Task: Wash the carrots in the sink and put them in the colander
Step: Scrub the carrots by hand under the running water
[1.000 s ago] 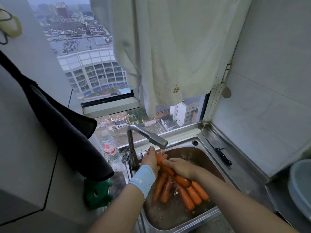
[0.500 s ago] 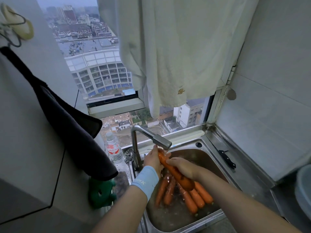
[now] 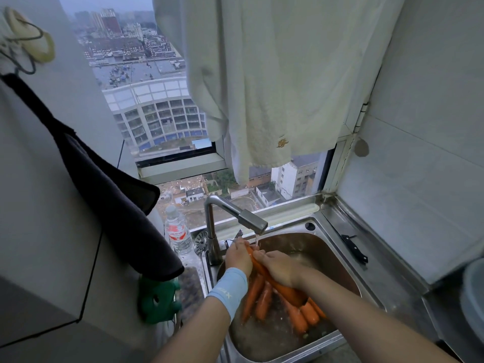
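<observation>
Both hands hold one long orange carrot (image 3: 288,290) slanted over the steel sink (image 3: 337,254). My left hand (image 3: 238,254), with a light blue wristband, grips its upper end under the thin stream from the tap (image 3: 248,221). My right hand (image 3: 279,268) wraps the carrot's middle. Several more carrots (image 3: 262,297) lie in the water at the sink bottom below it. A pale rounded container (image 3: 474,297), possibly the colander, shows only partly at the right edge.
A black-handled knife (image 3: 353,248) lies on the steel counter right of the sink. A water bottle (image 3: 178,234) and a sink strainer (image 3: 201,241) stand left of the tap. A dark cloth (image 3: 104,200) hangs at left above a green object (image 3: 157,301); a white towel (image 3: 275,87) hangs above.
The held carrot stays under the tap while my right hand has slid along it. The view has shifted slightly, so the right-edge container shows less.
</observation>
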The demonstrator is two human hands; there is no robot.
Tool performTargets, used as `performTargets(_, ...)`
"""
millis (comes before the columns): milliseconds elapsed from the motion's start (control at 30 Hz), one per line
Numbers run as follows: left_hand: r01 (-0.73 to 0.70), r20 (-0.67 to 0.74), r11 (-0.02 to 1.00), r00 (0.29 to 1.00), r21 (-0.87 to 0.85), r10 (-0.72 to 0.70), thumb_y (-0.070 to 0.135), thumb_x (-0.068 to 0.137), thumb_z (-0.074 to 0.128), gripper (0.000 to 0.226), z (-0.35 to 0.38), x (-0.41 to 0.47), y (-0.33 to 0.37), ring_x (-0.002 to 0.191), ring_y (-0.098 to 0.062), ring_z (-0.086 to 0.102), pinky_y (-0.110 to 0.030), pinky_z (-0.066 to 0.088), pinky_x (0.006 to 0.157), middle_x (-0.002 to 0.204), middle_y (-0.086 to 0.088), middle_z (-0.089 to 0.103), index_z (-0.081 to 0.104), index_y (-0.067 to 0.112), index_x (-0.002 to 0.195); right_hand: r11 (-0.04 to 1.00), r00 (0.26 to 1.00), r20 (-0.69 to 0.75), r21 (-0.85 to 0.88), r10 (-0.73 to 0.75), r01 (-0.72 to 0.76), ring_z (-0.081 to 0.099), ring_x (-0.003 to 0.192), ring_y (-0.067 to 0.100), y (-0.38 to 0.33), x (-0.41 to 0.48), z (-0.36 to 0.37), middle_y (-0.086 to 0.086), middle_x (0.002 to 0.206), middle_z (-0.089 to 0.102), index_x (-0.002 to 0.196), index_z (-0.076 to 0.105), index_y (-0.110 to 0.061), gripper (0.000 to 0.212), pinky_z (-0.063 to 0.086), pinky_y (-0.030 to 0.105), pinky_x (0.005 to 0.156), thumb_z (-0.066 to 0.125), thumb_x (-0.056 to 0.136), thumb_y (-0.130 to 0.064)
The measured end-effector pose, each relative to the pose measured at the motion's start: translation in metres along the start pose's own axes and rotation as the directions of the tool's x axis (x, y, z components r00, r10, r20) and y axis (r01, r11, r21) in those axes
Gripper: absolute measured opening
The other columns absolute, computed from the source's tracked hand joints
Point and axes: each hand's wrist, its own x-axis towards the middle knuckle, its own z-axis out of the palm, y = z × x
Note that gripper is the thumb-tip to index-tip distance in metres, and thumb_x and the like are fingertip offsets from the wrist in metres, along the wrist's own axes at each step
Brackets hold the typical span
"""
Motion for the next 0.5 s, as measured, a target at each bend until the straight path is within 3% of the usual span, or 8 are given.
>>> performTargets(33,-0.004,-0.005,1.000,1.000,-0.001,0.004,0.027,0.109,0.035,0.034,-0.002,0.002,-0.001,0.074,-0.015,0.060,-0.025,0.044,0.066,0.084,-0.007,0.065,0.059,0.008,0.096,1.000,1.000,-0.008,0.001,0.008,-0.008,0.065,0.108,0.020,-0.002,0.000,0.002,0.004,0.113,0.072,0.100,0.071,-0.029,0.051,0.044,0.040,0.104,0.030,0.105,-0.060)
performTargets(133,0.145,0.186,0.963,0.977,-0.226,-0.104,0.021,0.106,0.045,0.018,-0.003,0.000,-0.007,0.096,-0.022,0.071,-0.036,0.056,0.086,0.106,-0.011,0.072,0.057,0.012,0.115,0.998,0.999,-0.030,0.033,0.045,-0.044,0.067,0.104,0.019,-0.001,0.005,0.001,0.005,0.108,0.074,0.109,0.075,-0.021,0.064,0.047,0.041,0.103,0.029,0.103,-0.064)
performTargets(200,0.135,0.214,0.978,0.972,-0.157,-0.100,0.023,0.106,0.046,0.018,0.000,0.000,-0.012,0.100,-0.022,0.070,-0.039,0.057,0.088,0.109,-0.010,0.071,0.054,0.017,0.120,0.997,0.998,-0.025,0.042,0.065,-0.064,0.068,0.103,0.019,-0.002,0.006,0.000,0.005,0.108,0.074,0.113,0.075,-0.021,0.067,0.047,0.039,0.100,0.027,0.102,-0.067)
performTargets(267,0.035,0.111,0.999,0.993,0.021,-0.037,0.028,0.107,0.041,0.021,0.003,0.004,-0.011,0.098,-0.023,0.065,-0.041,0.051,0.096,0.107,-0.010,0.067,0.052,0.016,0.119,0.996,0.996,-0.031,0.036,0.079,-0.078,0.068,0.104,0.021,-0.003,0.005,0.001,0.007,0.111,0.074,0.115,0.074,-0.020,0.070,0.048,0.038,0.097,0.026,0.102,-0.068)
performTargets(400,-0.052,-0.017,0.996,0.998,0.069,0.054,0.035,0.109,0.032,0.034,0.010,0.004,0.002,0.082,-0.015,0.057,-0.031,0.041,0.085,0.093,-0.005,0.062,0.057,0.011,0.105,0.998,0.996,-0.069,0.000,0.065,-0.065,0.064,0.112,0.021,-0.008,0.005,0.004,0.007,0.122,0.070,0.125,0.071,-0.019,0.074,0.044,0.042,0.105,0.023,0.101,-0.069)
performTargets(433,-0.054,-0.010,0.997,0.998,0.062,0.055,0.035,0.109,0.033,0.036,0.011,0.003,0.003,0.082,-0.015,0.058,-0.031,0.042,0.083,0.093,-0.004,0.063,0.058,0.010,0.105,0.998,0.995,-0.079,0.000,0.057,-0.057,0.064,0.112,0.021,-0.008,0.005,0.003,0.007,0.122,0.070,0.125,0.071,-0.020,0.074,0.043,0.043,0.106,0.023,0.100,-0.071)
performTargets(500,0.022,0.122,0.993,0.992,-0.117,-0.008,0.029,0.108,0.038,0.028,0.011,0.000,0.003,0.092,-0.017,0.066,-0.033,0.050,0.085,0.104,-0.005,0.069,0.058,0.010,0.113,0.999,0.994,-0.101,-0.001,0.050,-0.050,0.065,0.110,0.021,-0.003,0.005,-0.003,0.007,0.119,0.071,0.120,0.073,-0.020,0.073,0.044,0.043,0.106,0.024,0.100,-0.070)
